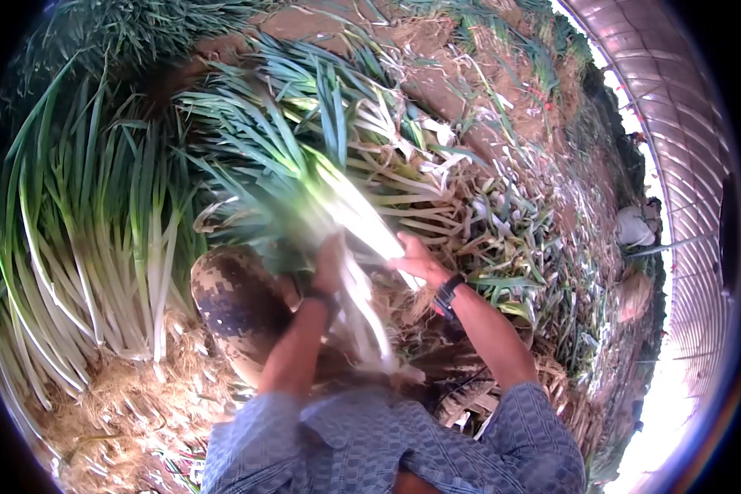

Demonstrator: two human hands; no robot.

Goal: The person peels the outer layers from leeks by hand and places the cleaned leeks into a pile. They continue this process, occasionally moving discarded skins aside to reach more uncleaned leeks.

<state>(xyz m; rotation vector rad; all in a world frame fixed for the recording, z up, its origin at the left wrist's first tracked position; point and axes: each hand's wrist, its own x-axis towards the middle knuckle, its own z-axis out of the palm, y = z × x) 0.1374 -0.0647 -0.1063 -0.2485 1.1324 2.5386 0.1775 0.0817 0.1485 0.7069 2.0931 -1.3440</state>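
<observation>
In front of my body, my left hand (329, 257) is closed around several long green onions (364, 309), whose white ends and roots point down toward my lap. Motion blurs that hand, and its fingertips are hidden. My right hand (417, 260) pinches a bright white green onion stalk (362, 218) near its lower end. This stalk slants up and left, and its green leaves cross those of the other bunch. Under my left forearm is a camouflage-patterned knee (235, 292).
Unpeeled green onions (99, 239) with tangled roots (132, 403) lie in a large heap at left. Ahead is a pile of green onions (395, 152). Peeled-off leaf scraps (510, 235) cover the soil at right. A ribbed tunnel cover (675, 99) curves along the right edge.
</observation>
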